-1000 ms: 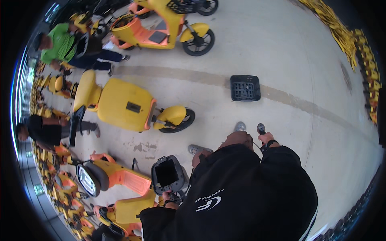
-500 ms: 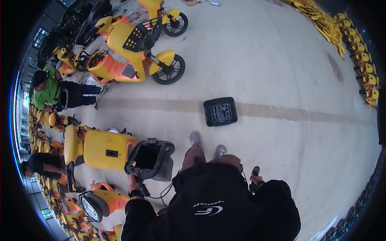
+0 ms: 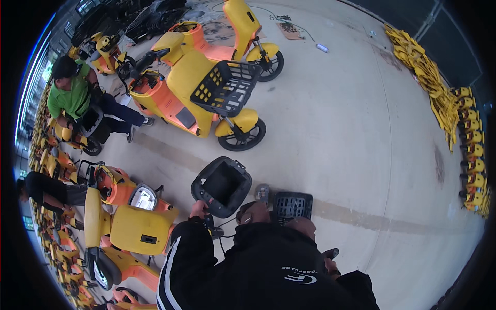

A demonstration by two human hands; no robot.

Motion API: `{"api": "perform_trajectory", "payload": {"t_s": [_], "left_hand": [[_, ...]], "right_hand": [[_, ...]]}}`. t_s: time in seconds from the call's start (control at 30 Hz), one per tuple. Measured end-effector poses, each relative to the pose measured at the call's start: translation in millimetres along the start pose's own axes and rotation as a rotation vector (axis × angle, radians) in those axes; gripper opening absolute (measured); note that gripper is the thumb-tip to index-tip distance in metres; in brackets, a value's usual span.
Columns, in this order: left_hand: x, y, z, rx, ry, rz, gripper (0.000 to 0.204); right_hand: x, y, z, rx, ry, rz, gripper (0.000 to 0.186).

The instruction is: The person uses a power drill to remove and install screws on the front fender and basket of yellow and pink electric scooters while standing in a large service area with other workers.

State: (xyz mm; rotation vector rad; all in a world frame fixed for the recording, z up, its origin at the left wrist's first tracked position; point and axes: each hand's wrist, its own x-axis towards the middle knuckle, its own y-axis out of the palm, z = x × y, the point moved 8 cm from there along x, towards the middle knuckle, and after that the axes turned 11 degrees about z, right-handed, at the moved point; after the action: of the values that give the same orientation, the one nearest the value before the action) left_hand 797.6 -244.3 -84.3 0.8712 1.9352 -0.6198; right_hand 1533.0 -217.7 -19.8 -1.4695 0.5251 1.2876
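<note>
My left hand is closed on the rim of a black plastic storage bin, held out in front of me with its opening facing up. Below that wrist, a small dark device hangs with a black cable. My right hand, low at my right side and partly hidden by the sleeve, grips a dark object whose kind I cannot make out. A shallow black crate lies on the floor just ahead of my feet, partly covered by my leg.
A yellow-orange scooter with a black front basket stands ahead left. Another yellow scooter is close on my left. A person in a green shirt holds a black bin. Yellow parts are heaped far right.
The black bin has moved away from the yellow scooter's end, forward and right, with my left hand. I have stepped forward, and the floor crate is now beside my feet.
</note>
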Motion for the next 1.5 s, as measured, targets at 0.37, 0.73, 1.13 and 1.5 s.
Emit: {"api": "perform_trajectory", "payload": {"t_s": [0.37, 0.73, 1.13, 1.5], "left_hand": [[38.0, 49.7, -90.5, 0.049, 0.020, 0.033, 0.015], [-10.1, 136.5, -82.9, -0.410, -0.106, -0.331, 0.011], [-7.8, 336.6, -176.2, -0.790, 0.029, -0.407, 0.011], [166.5, 487.5, -305.8, -1.022, 0.045, -0.267, 0.012]], "right_hand": [[38.1, -30.9, 179.9, -0.196, -0.074, 0.076, 0.048], [181.3, -109.9, 432.5, -0.289, -0.071, 0.303, 0.030], [310.6, -225.3, 818.1, -0.428, -0.282, 0.266, 0.030], [353.1, -279.0, 1005.6, -0.434, -0.236, 0.220, 0.030]]}}
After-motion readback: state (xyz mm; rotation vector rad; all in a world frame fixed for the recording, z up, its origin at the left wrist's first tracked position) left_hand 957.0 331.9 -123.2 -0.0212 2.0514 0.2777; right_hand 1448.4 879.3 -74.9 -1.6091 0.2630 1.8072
